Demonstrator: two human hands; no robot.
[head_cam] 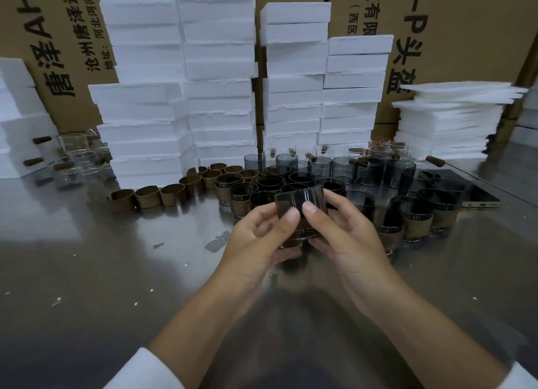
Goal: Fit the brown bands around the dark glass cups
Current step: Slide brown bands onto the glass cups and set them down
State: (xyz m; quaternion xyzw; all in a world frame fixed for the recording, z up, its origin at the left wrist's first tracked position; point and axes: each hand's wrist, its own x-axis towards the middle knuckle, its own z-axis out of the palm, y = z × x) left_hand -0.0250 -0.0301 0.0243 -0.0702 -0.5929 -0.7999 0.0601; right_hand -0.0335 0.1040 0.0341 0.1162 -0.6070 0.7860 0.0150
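Cup (300, 203) of smooth dark glass, tilted, is held above the shiny metal surface (110, 272) by left hand (256, 243) and right hand (345, 234), thumbs pinching its wall; curled brown bands (171, 195) lie farther left.

Looks across a shiny grey metal surface (87, 272) to tall stacks of white foam blocks (180, 68) and, at right, a lower pile of thin white foam sheets (448, 120). Behind, brown cardboard cartons (471, 39) printed with black characters.

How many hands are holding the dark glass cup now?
2. The left hand grips the dark round glass cup from its left side; the right hand grips it from the right.
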